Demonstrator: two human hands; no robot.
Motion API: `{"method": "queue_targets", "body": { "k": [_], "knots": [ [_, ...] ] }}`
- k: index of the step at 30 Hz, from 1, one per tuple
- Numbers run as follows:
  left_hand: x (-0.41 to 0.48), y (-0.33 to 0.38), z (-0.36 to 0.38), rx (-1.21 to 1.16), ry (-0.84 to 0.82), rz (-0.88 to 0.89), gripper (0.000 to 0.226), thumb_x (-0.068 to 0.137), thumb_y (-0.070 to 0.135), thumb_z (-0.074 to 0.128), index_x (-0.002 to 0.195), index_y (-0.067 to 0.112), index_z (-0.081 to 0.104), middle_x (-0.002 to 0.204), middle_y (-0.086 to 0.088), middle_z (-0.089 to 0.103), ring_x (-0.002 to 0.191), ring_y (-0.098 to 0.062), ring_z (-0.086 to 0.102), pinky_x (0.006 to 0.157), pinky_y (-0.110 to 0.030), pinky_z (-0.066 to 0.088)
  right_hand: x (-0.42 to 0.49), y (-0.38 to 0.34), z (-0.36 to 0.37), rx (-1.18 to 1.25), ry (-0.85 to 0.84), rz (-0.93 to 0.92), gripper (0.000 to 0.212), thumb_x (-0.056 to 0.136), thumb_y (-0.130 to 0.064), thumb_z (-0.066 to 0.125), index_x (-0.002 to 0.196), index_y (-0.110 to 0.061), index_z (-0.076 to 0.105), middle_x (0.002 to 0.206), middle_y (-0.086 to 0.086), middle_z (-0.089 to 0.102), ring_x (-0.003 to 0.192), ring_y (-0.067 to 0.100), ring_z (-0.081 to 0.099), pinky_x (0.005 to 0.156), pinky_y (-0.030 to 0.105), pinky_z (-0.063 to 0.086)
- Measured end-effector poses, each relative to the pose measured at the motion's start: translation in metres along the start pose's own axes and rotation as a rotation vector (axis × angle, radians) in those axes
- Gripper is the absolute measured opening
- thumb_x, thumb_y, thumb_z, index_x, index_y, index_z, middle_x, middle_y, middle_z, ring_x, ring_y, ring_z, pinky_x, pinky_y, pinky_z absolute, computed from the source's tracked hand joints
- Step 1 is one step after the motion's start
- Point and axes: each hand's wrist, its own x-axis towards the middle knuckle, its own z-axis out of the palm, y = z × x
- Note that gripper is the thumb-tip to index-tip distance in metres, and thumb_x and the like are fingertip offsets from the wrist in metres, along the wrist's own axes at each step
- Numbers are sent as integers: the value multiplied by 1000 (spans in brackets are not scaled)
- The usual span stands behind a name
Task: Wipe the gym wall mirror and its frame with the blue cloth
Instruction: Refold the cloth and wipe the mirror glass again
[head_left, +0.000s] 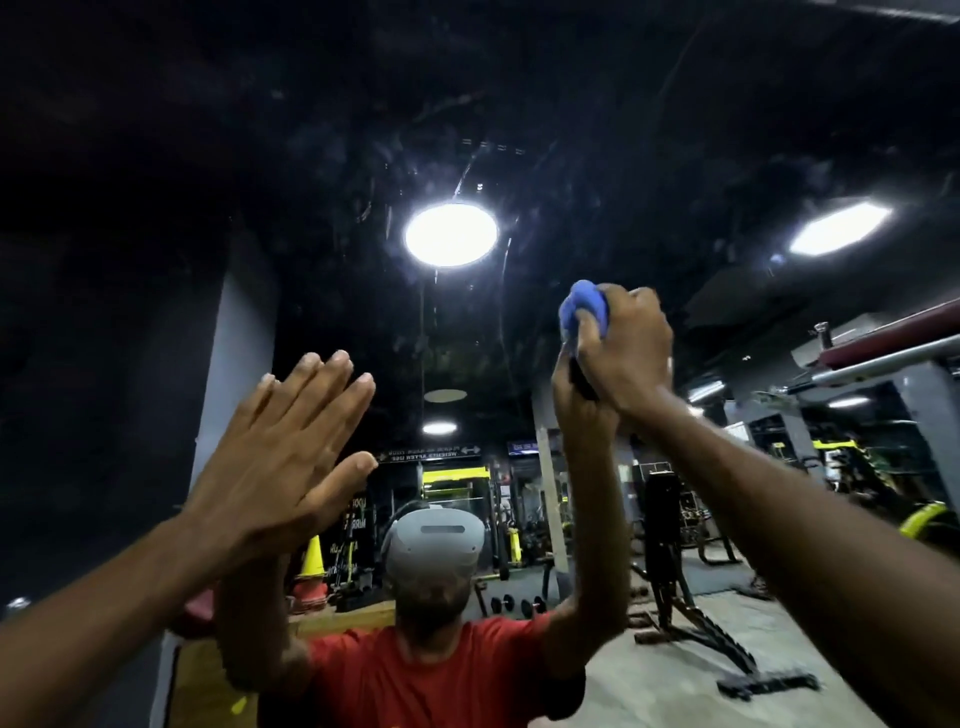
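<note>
Streaked mirror (441, 338) reflects a dark gym: lamp (451, 235) above and between the hands, bench (675, 571) below the right hand (628, 353), cones (311, 566) under the left hand (280, 467). Left hand flat on the glass, fingers straight. Right hand, well apart and higher, clamps the cloth (582, 306) at the glass.

A gym: mirror (571, 182) reflects dumbbells (519, 605), weight bench (670, 545).
</note>
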Motion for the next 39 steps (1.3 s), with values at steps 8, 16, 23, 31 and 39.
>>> {"method": "queue_targets", "body": {
  "k": [8, 16, 23, 31, 39],
  "knots": [
    [0, -10, 3, -49, 17, 43, 76, 97, 65, 20, 163, 29, 5, 171, 2, -4, 157, -15, -7, 126, -45, 3, -128, -58, -11, 176, -476, -734, 29, 93, -31, 61, 122, -28, 61, 108, 2, 56, 92, 13, 50, 69, 29, 49],
    [-9, -42, -5, -22, 26, 36, 79, 98, 68, 21, 163, 26, 7, 171, -1, 2, 158, -19, 2, 126, -47, 9, -20, -57, 11, -12, 17, -33, 30, 93, -21, 60, 122, -14, 64, 109, 15, 53, 96, 31, 56, 77, 31, 43],
    [-48, -70, -6, 31, -23, -12, 75, 100, 67, 13, 163, 28, 4, 171, -1, -4, 158, -18, -5, 126, -49, 9, -86, -111, 19, 169, -272, -577, 35, 89, -34, 55, 111, -10, 68, 94, 8, 54, 84, 22, 49, 67, 35, 41],
    [-70, -84, -10, 67, -70, -44, 78, 98, 70, 17, 163, 28, 4, 172, -1, -2, 158, -20, -2, 125, -53, 13, -83, -117, 19, 118, -180, -763, 42, 100, -43, 42, 107, -14, 70, 89, 10, 58, 73, 29, 53, 55, 36, 43],
    [-68, -113, -16, 37, -43, -64, 76, 99, 69, 16, 162, 31, -2, 171, 3, -7, 158, -16, -5, 125, -53, 12, -71, -155, 44, 80, -137, -456, 21, 94, -30, 58, 109, -16, 64, 86, 6, 46, 79, 26, 47, 59, 36, 38]
  ]
}}
